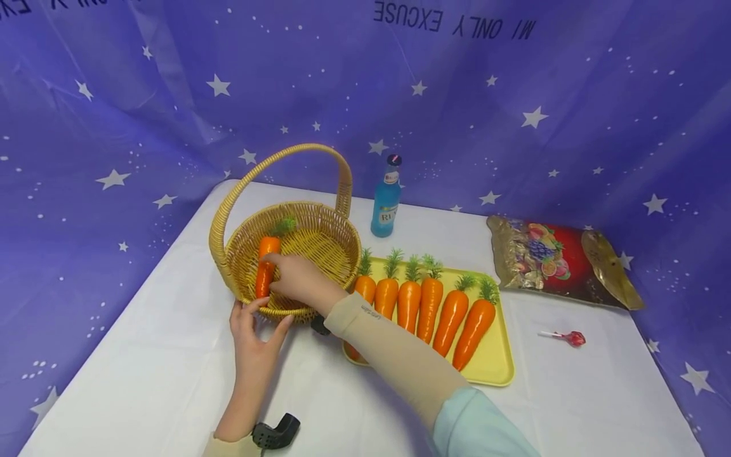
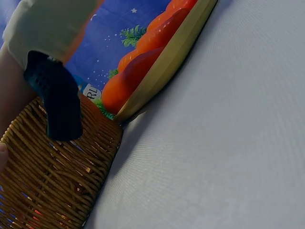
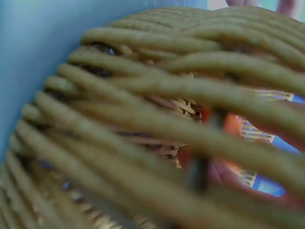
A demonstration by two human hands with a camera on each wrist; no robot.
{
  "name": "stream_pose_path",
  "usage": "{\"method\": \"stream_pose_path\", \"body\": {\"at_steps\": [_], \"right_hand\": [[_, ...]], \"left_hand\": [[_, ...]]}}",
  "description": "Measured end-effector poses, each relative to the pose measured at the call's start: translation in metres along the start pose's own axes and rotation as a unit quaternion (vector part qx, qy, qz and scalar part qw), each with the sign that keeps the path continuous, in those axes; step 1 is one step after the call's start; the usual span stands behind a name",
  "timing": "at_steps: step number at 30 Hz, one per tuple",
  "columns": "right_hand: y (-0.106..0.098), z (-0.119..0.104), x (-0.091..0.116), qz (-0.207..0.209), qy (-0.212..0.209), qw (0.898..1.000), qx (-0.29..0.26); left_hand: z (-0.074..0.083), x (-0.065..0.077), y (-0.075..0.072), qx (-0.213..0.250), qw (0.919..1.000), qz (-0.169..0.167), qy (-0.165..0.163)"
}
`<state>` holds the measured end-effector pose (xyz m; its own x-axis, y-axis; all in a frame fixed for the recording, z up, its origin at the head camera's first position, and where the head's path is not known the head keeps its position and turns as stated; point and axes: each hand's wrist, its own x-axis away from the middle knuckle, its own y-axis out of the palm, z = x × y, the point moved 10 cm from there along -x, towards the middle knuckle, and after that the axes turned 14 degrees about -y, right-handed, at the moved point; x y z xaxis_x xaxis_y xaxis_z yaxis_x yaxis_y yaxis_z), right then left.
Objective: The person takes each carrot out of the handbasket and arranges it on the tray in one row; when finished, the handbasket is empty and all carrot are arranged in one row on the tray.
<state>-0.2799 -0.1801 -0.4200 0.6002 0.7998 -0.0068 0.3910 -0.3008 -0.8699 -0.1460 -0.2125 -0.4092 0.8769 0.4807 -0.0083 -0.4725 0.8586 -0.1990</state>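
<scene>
My right hand (image 1: 299, 277) reaches into the wicker basket (image 1: 322, 251) and grips an orange toy carrot (image 1: 270, 246) by its body. The carrot lies along the basket's left side, its green top (image 1: 283, 226) toward the back wall. My left hand (image 1: 254, 343) rests at the basket's near rim, thumb and fingers spread against the outside. In the left wrist view one fingertip (image 2: 3, 156) shows at the woven wall (image 2: 62, 167). Through the weave in the right wrist view, parts of the carrot (image 3: 232, 128) show orange.
Right of the basket, several more carrots (image 1: 431, 308) lie side by side on a yellow tray (image 1: 499, 368), partly under my right forearm. A blue bottle (image 1: 386, 206) stands behind. Farther right are a candy bag (image 1: 562, 263) and a red lollipop (image 1: 573, 338).
</scene>
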Motion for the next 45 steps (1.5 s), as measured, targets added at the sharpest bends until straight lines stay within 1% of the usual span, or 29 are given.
{"method": "stream_pose_path", "body": {"at_steps": [2, 9, 12, 15, 20, 22, 25, 29, 31, 36, 37, 41, 45], "right_hand": [[0.002, -0.001, -0.003, 0.000, -0.004, 1.000, 0.008], [0.009, 0.000, -0.009, -0.006, 0.007, 1.000, 0.007], [0.009, 0.000, -0.011, -0.009, 0.006, 1.000, 0.020], [0.011, -0.003, -0.012, -0.017, 0.000, 0.999, 0.032], [0.013, -0.005, -0.013, -0.026, -0.007, 0.998, 0.053], [0.013, -0.004, -0.013, -0.021, -0.006, 0.999, 0.049], [0.011, 0.000, -0.012, -0.008, 0.004, 1.000, 0.028], [0.006, 0.005, -0.011, 0.016, 0.016, 1.000, -0.007], [0.004, 0.007, -0.010, 0.026, 0.016, 0.999, -0.018], [-0.006, 0.010, -0.003, 0.055, 0.008, 0.996, -0.074], [-0.009, 0.010, 0.000, 0.062, 0.006, 0.994, -0.088], [-0.029, 0.011, 0.010, 0.094, -0.002, 0.989, -0.112], [-0.051, 0.007, 0.023, 0.125, -0.022, 0.986, -0.109]], "left_hand": [[-0.001, 0.000, 0.000, 0.001, 1.0000, 0.000, 0.000], [-0.032, -0.010, 0.002, -0.001, 1.0000, 0.002, 0.007], [-0.036, -0.012, 0.002, -0.002, 1.0000, 0.003, 0.008], [-0.033, -0.011, 0.002, -0.003, 0.9999, 0.004, 0.008], [-0.008, -0.002, 0.001, 0.002, 1.0000, 0.000, 0.003], [0.000, 0.001, 0.001, 0.002, 1.0000, -0.001, 0.001], [0.003, 0.003, 0.001, -0.003, 1.0000, 0.002, 0.003], [0.002, 0.002, 0.001, 0.000, 1.0000, 0.003, 0.006], [0.002, 0.002, 0.001, 0.002, 1.0000, 0.001, 0.005], [0.002, 0.003, 0.003, 0.004, 1.0000, -0.002, 0.004], [0.002, 0.003, 0.003, 0.004, 1.0000, -0.001, 0.006], [0.003, 0.003, 0.003, 0.003, 1.0000, 0.002, 0.009], [0.001, 0.003, 0.001, 0.002, 1.0000, 0.003, -0.001]]}}
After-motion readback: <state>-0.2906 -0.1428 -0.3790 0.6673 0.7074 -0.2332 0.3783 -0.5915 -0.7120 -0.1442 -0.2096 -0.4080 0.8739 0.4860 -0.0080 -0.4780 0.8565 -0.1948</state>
